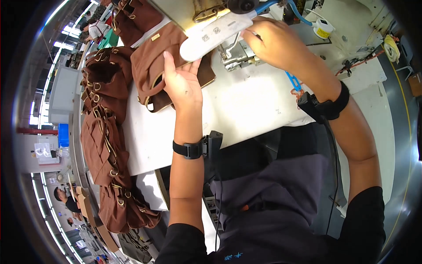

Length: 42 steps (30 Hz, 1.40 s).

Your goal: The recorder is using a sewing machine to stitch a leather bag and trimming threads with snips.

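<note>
A brown bag [151, 55] with a brass-coloured zipper and a small metal plate lies at the left end of the sewing machine. My left hand [183, 86] grips its zippered edge, palm toward me. The thumb lies over the bag's panel; the fingertips are partly hidden at the edge. My right hand [278, 43] is raised beside the machine's needle area, its fingers curled in near a thin metal lever [233, 47]. What those fingers hold, if anything, is hidden. A white rounded bar [215, 37] on the machine covers part of the bag between my hands.
Several brown bags [103, 145] with metal rings line the left side of the white worktable [250, 99]. Blue-handled snippers [293, 81] hang near my right forearm. A yellow-labelled container [323, 29] stands at the back right. Other people are far off at left.
</note>
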Each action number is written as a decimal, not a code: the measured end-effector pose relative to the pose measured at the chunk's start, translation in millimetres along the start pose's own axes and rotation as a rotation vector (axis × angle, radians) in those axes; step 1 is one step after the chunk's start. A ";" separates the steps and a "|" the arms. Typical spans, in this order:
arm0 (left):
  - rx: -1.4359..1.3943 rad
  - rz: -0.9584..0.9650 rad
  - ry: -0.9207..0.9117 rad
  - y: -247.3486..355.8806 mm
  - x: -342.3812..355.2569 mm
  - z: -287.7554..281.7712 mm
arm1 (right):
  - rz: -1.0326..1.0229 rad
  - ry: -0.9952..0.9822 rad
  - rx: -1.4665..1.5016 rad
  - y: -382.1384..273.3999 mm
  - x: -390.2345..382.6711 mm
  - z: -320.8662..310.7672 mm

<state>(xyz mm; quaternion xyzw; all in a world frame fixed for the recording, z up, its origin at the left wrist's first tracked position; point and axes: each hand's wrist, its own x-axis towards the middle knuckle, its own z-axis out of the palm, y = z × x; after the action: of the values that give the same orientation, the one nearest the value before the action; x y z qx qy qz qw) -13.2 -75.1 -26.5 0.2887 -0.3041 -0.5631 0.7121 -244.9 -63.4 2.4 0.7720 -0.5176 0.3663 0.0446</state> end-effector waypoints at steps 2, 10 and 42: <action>-0.006 0.075 -0.101 -5.5 15.8 9.2 | 0.105 -0.190 0.113 0.2 9.0 -0.4; 0.015 0.159 -0.346 -16.7 34.4 38.5 | 0.199 -0.251 0.026 -11.1 21.7 14.7; 0.164 0.158 -0.172 -3.3 15.5 26.2 | 0.309 -0.162 -0.012 2.8 21.7 31.3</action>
<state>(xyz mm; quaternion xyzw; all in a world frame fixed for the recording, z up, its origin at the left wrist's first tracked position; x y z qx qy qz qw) -32.4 -92.7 -10.4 0.2717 -0.4309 -0.5014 0.6994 -226.7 -95.3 -7.9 0.7098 -0.6342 0.3024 -0.0493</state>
